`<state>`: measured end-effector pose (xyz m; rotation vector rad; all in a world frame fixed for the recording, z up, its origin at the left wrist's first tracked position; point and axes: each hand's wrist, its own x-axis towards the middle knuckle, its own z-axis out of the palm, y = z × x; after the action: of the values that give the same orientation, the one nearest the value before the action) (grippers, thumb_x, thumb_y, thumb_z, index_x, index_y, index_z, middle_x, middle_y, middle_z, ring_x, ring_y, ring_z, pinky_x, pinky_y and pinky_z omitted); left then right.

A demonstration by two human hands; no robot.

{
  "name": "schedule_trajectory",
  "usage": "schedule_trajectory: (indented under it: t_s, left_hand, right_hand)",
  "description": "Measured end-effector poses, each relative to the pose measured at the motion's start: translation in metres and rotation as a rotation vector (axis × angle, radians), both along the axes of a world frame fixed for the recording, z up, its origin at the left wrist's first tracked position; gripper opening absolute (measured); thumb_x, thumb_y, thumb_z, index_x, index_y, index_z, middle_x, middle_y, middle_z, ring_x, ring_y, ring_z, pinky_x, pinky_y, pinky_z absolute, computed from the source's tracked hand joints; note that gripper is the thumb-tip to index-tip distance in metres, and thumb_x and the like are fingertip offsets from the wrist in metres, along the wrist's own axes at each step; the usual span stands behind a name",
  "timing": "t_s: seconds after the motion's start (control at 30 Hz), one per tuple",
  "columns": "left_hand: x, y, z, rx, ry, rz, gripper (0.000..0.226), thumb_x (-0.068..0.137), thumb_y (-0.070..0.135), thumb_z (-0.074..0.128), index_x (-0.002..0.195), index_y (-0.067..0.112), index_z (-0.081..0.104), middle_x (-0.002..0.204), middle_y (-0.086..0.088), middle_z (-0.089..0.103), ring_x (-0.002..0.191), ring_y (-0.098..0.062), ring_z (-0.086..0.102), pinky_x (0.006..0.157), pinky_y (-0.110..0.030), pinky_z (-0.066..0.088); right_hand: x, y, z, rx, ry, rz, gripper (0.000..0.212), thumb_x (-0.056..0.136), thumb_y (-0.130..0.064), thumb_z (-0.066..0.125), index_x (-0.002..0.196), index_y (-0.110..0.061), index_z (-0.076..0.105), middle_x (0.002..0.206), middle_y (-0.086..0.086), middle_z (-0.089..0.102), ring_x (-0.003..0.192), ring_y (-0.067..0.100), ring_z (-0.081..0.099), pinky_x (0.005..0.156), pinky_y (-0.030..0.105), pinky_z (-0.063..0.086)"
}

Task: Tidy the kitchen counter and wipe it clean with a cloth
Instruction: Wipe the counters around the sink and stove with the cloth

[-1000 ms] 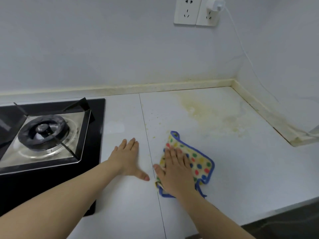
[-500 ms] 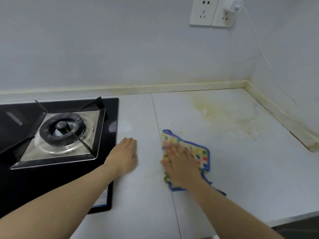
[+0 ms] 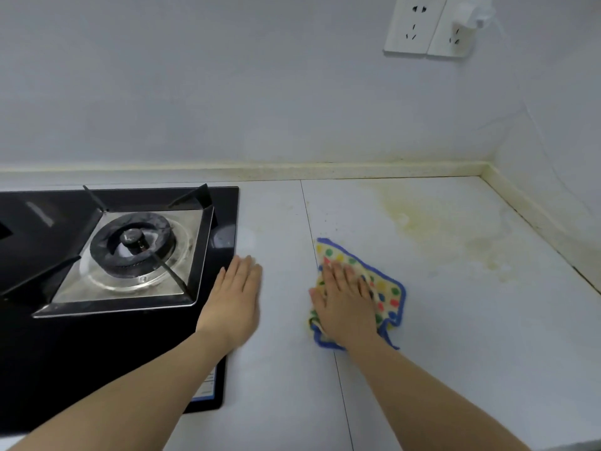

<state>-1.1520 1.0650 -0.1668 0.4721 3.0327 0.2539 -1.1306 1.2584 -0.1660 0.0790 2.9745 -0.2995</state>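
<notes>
A yellow cloth point(image 3: 388, 292) with coloured dots and a blue border lies on the white counter point(image 3: 455, 336), just right of a thin seam line. My right hand point(image 3: 346, 304) presses flat on the cloth with straight fingers and covers most of it. Flat on the bare counter, my left hand point(image 3: 235, 297) rests with fingers together, right beside the edge of the black hob. A yellowish stain point(image 3: 419, 222) spreads over the counter behind and to the right of the cloth.
A black glass gas hob point(image 3: 224, 216) with one burner point(image 3: 133, 244) fills the left. A raised cream edge point(image 3: 325, 170) runs along the back wall and right side. Wall sockets point(image 3: 426, 27) with a white plug and cable sit top right.
Both hands and the cloth have shifted slightly left on the counter toward the hob, and the view has turned so more of the hob shows.
</notes>
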Motion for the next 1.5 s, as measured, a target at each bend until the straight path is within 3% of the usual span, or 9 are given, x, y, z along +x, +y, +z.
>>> schedule_trajectory:
  t_s: [0.1,0.23,0.47,0.6,0.77,0.97,1.23,1.4,1.5]
  left_hand:
    - [0.003,0.004,0.006,0.087,0.052,0.125,0.064,0.087,0.027,0.018,0.146,0.002,0.026,0.155,-0.022,0.016,0.145,-0.036,0.008,0.116,-0.042,0.001]
    - [0.0,-0.002,0.013,0.143,-0.052,0.227,0.069,0.076,0.024,0.024,0.14,-0.002,0.035,0.151,-0.023,0.027,0.144,-0.033,0.017,0.119,-0.038,0.008]
    - [-0.008,-0.016,0.045,0.1,-0.083,0.072,0.047,0.088,0.002,0.038,0.135,0.0,0.04,0.142,-0.013,0.041,0.137,-0.025,0.033,0.112,-0.026,0.023]
    - [-0.01,-0.021,0.036,-0.044,0.035,0.001,0.049,0.073,0.012,0.036,0.108,-0.003,0.066,0.115,-0.021,0.065,0.111,-0.041,0.061,0.088,-0.047,0.051]
    - [-0.006,-0.019,0.039,-0.046,-0.056,0.092,0.06,0.092,0.0,0.033,0.149,0.007,0.013,0.159,-0.01,0.004,0.147,-0.023,0.003,0.118,-0.029,0.011]
    - [-0.021,-0.011,0.031,-0.046,-0.108,0.144,0.056,0.096,0.015,0.035,0.148,0.009,0.016,0.158,-0.005,0.014,0.147,-0.018,0.005,0.119,-0.032,0.01]
    - [-0.044,0.025,0.021,-0.097,-0.157,-0.03,0.057,0.098,0.017,0.024,0.15,0.014,0.004,0.159,-0.003,-0.003,0.147,-0.021,-0.01,0.118,-0.042,-0.001]
    - [-0.062,0.041,0.009,-0.091,-0.161,0.074,0.055,0.101,0.031,0.016,0.151,0.015,0.001,0.16,-0.004,-0.005,0.147,-0.023,-0.01,0.119,-0.046,-0.002]
    - [-0.069,0.042,0.001,-0.115,-0.117,0.044,0.055,0.1,0.035,0.012,0.151,0.017,0.0,0.16,-0.004,-0.005,0.147,-0.021,-0.009,0.119,-0.045,-0.003]
  right_hand:
    - [0.006,-0.031,-0.004,0.001,0.042,-0.021,0.065,0.094,-0.049,0.021,0.147,-0.012,0.031,0.155,0.007,0.027,0.143,0.028,0.027,0.117,0.044,0.015]
    - [0.012,-0.047,-0.011,0.033,0.048,0.225,0.063,0.094,-0.05,0.016,0.121,-0.021,0.065,0.125,-0.002,0.064,0.114,0.018,0.063,0.104,0.038,0.033]
    - [-0.02,-0.059,0.002,-0.005,-0.008,0.077,0.08,0.082,-0.055,-0.007,0.152,-0.016,0.003,0.16,0.005,0.001,0.148,0.025,0.001,0.118,0.042,-0.006]
    - [-0.006,-0.093,-0.004,0.016,0.098,0.366,0.066,0.082,-0.045,0.019,0.133,-0.021,0.054,0.138,-0.001,0.053,0.126,0.02,0.053,0.107,0.041,0.035]
    - [-0.046,-0.054,0.003,0.029,-0.029,0.145,0.057,0.101,-0.042,0.015,0.152,-0.021,0.002,0.16,0.0,-0.001,0.148,0.02,0.0,0.119,0.039,-0.002]
    - [-0.019,-0.065,-0.002,0.042,-0.024,0.399,0.089,0.074,-0.06,-0.023,0.151,-0.025,0.002,0.16,-0.005,0.001,0.148,0.016,-0.002,0.117,0.035,-0.006]
    - [-0.04,0.043,-0.002,0.064,-0.035,-0.33,0.06,0.098,-0.041,0.013,0.152,-0.017,0.003,0.16,0.003,0.002,0.147,0.025,0.003,0.119,0.043,0.002]
    - [-0.028,-0.014,-0.005,0.043,0.035,0.015,0.07,0.083,-0.045,0.017,0.133,-0.013,0.054,0.139,0.007,0.052,0.128,0.028,0.05,0.106,0.047,0.036]
    - [-0.043,0.019,-0.001,0.067,0.006,0.152,0.084,0.076,-0.049,-0.008,0.15,-0.021,0.019,0.158,-0.001,0.019,0.146,0.021,0.016,0.118,0.036,0.005]
